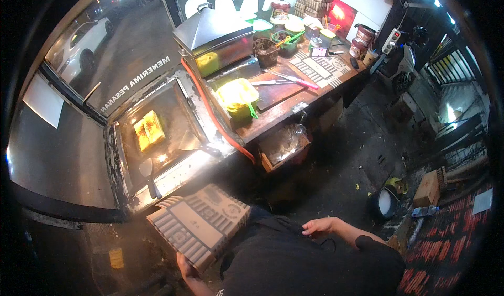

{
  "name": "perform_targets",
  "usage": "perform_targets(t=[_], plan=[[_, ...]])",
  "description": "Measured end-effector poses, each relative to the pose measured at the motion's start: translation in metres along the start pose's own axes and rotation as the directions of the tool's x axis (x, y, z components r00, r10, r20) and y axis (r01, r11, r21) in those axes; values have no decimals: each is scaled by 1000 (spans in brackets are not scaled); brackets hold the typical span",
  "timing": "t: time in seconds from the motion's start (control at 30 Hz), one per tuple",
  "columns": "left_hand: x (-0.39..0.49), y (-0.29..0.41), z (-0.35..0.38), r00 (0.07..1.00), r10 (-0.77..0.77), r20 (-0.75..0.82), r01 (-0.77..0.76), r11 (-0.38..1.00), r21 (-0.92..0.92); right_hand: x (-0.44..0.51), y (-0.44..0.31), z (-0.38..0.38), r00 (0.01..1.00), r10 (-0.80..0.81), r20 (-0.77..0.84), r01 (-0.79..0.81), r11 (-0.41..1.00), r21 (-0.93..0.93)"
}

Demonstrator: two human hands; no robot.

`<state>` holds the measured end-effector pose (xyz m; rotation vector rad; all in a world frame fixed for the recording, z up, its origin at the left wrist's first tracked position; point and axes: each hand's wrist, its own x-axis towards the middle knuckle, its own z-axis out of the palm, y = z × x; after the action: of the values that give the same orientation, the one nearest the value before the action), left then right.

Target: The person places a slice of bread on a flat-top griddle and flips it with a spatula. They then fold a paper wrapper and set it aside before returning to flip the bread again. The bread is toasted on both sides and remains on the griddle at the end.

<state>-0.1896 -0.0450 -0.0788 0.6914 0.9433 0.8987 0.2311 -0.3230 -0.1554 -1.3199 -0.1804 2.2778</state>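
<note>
My left hand [188,267] grips the lower edge of a stack of flat printed cardboard boxes [197,225], held against the front of my body. Near the hem of the black shirt [311,260] is my right hand [318,227], fingers curled; I cannot tell whether they pinch the cloth. Beyond the boxes lies a flat metal griddle [173,111] with two browned yellow bread slices [149,130] side by side. One spatula [147,176] rests across the griddle's front rim, and a wider scraper [193,142] lies farther right.
An orange hose [214,114] runs between griddle and wooden counter [252,128]. On the counter are a yellow-smeared tub [238,99], metal tongs [271,82], a pink-handled knife [299,81], a steel lidded box [216,36] and several spread containers. An open drawer [285,146] juts out below.
</note>
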Motion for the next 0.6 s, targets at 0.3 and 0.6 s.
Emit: perform_targets(t=[0.3, 0.6], plan=[[-15, 15, 23, 996, 39, -77, -32, 995, 90, 26, -87, 26, 695, -524, -491, -292, 418, -860], [-17, 15, 108, 996, -36, -84, 46, 992, 119, 44, -232, 228, 422, -857, 295, 625, 40, -779]])
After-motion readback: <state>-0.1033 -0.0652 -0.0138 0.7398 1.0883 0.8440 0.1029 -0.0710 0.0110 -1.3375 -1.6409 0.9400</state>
